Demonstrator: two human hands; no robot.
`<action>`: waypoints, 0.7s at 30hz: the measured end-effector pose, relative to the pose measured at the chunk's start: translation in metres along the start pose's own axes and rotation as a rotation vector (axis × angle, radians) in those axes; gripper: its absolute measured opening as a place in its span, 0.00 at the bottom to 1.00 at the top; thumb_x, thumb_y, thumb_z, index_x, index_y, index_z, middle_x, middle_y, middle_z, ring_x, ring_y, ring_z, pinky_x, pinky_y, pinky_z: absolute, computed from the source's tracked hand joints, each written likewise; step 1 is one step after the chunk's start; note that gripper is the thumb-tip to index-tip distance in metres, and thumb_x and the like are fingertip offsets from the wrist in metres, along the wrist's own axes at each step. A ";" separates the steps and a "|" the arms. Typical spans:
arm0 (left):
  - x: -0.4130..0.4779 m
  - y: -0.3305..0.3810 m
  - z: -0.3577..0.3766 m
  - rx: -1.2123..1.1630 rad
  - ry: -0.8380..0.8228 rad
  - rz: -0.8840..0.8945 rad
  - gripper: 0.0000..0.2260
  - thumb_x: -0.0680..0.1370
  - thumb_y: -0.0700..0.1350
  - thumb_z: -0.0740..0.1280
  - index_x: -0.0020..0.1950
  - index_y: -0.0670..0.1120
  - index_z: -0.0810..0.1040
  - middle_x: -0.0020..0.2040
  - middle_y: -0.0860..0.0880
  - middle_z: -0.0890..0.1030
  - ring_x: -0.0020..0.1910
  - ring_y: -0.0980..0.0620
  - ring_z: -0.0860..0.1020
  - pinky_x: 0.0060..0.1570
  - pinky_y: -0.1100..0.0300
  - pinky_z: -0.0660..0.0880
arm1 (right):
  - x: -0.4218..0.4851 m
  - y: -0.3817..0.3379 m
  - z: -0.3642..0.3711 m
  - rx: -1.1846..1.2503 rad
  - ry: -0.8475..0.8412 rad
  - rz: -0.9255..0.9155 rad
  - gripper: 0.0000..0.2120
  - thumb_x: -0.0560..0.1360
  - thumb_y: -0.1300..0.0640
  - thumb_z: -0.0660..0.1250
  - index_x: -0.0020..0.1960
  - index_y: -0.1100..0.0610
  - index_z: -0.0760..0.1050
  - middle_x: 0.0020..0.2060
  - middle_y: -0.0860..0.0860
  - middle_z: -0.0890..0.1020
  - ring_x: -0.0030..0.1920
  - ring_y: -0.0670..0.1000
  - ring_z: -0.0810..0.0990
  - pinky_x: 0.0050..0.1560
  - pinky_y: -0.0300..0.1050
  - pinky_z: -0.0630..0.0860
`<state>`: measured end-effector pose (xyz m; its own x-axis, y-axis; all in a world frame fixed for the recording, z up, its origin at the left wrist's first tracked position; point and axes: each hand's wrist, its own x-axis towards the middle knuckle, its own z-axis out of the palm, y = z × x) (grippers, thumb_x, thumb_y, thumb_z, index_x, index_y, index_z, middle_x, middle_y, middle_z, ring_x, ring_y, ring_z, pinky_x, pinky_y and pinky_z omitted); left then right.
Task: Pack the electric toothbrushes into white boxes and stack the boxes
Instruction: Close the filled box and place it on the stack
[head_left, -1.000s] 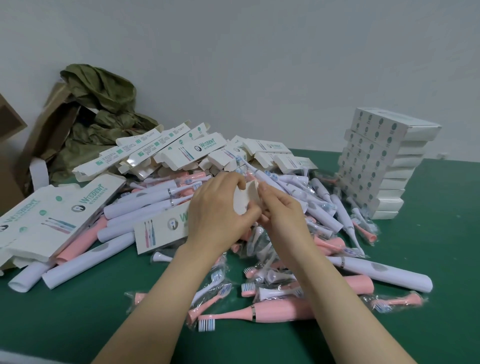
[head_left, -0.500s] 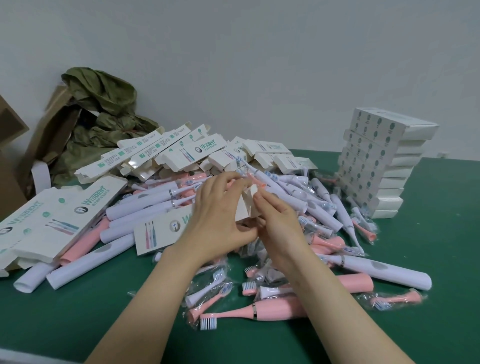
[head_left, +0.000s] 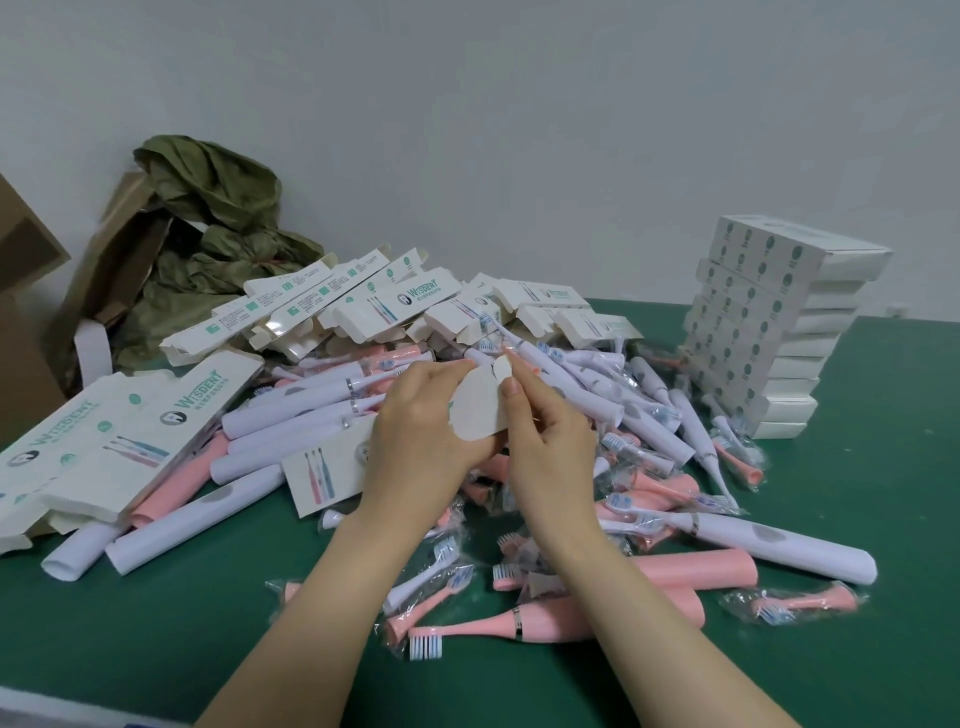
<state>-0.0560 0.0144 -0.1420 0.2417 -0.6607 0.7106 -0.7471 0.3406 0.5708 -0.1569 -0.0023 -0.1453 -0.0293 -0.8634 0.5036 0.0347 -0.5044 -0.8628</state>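
White flat cardboard cartons (head_left: 119, 436) are spread at the left of the green worktop (head_left: 182, 597). A white printed toothbrush box (head_left: 327, 475) is gripped by the left hand (head_left: 421, 426), fingers curled round it, above the heap of white and pink electric toothbrushes (head_left: 587, 395). Its open end flap (head_left: 480, 410) is pinched by the right hand (head_left: 550, 447). Closed white boxes (head_left: 769, 332) are stacked at the far right.
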 end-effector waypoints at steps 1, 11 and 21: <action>0.000 0.001 0.000 -0.007 -0.007 -0.003 0.23 0.65 0.41 0.77 0.60 0.45 0.80 0.52 0.47 0.78 0.54 0.49 0.76 0.52 0.65 0.69 | 0.001 -0.001 -0.001 0.066 -0.014 0.041 0.14 0.80 0.60 0.61 0.53 0.43 0.80 0.42 0.30 0.81 0.48 0.31 0.78 0.48 0.30 0.76; 0.000 0.002 0.003 -0.029 0.045 0.004 0.21 0.65 0.39 0.76 0.58 0.44 0.82 0.49 0.46 0.78 0.49 0.49 0.76 0.45 0.68 0.66 | 0.000 0.002 -0.002 -0.078 -0.113 0.006 0.16 0.81 0.57 0.59 0.67 0.53 0.73 0.52 0.29 0.74 0.54 0.29 0.74 0.56 0.30 0.70; 0.000 -0.014 0.000 0.064 -0.148 0.012 0.25 0.68 0.42 0.73 0.64 0.49 0.76 0.54 0.55 0.71 0.56 0.55 0.70 0.47 0.74 0.61 | -0.004 0.004 -0.002 -0.274 -0.176 -0.059 0.20 0.78 0.63 0.60 0.70 0.52 0.70 0.54 0.36 0.75 0.56 0.34 0.73 0.55 0.23 0.66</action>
<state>-0.0461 0.0097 -0.1503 0.1426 -0.7498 0.6462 -0.7882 0.3088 0.5323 -0.1587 -0.0012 -0.1509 0.1507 -0.8330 0.5324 -0.2322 -0.5533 -0.7999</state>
